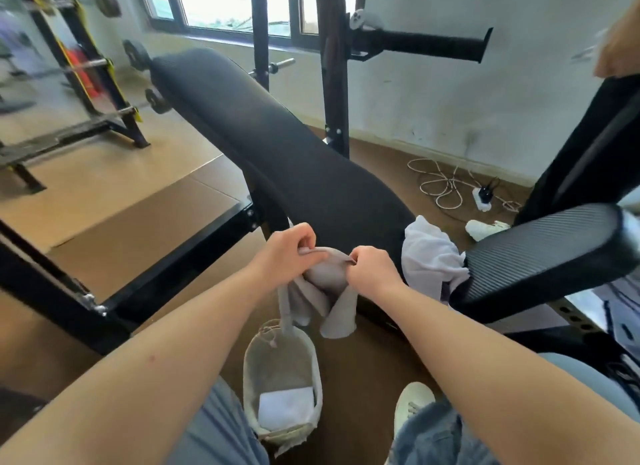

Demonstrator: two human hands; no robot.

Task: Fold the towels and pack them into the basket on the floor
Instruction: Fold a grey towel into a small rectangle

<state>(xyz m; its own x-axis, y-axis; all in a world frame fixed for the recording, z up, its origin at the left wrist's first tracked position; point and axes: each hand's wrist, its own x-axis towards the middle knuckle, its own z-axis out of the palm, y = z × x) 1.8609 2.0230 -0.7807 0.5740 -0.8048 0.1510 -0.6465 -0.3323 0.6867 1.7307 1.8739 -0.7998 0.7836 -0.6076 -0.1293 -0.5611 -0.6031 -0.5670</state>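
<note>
as left hand (287, 253) and right hand (372, 269) pinch a grey towel (325, 279), the basket (248, 360) stands on brown floor (360, 360) by a bench (294, 153).

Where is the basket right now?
In the head view the basket sits on the floor, low and centre, left of the white shoe, below the grey towel pinched by the left hand and right hand.

Bright daylight comes in through the window (221, 4), which looks washed-out white. The edges bend and look blurry, mostly the left side.
</note>
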